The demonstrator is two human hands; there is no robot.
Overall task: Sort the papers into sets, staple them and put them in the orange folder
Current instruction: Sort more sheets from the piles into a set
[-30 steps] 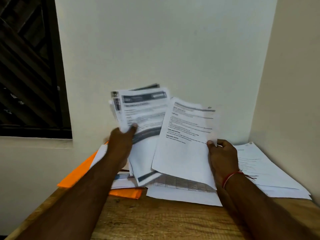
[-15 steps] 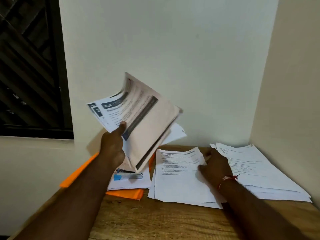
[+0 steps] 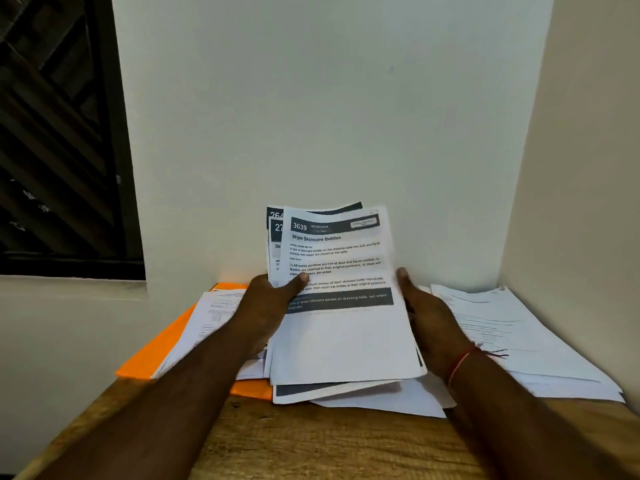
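Observation:
I hold a stack of printed sheets (image 3: 343, 327) upright over the table, its top page headed "3639 Wipe Skincare Bottles". My left hand (image 3: 266, 306) grips the stack's left edge, thumb on the front page. My right hand (image 3: 426, 313) holds the right edge, with a red thread around the wrist. An orange folder (image 3: 156, 355) lies flat at the left, partly covered by loose papers (image 3: 214, 317). Under the held stack lies a white sheet (image 3: 388, 400) on the table.
A second pile of white papers (image 3: 512, 334) fills the right corner against the side wall. The wooden table (image 3: 311, 445) runs to the near edge. A white wall stands close behind, and a dark window (image 3: 59, 133) is at the left.
My right hand left the sheet it laid on the table and came up to the stack's right edge. The left hand swung the stack to the centre and turned its front page toward me.

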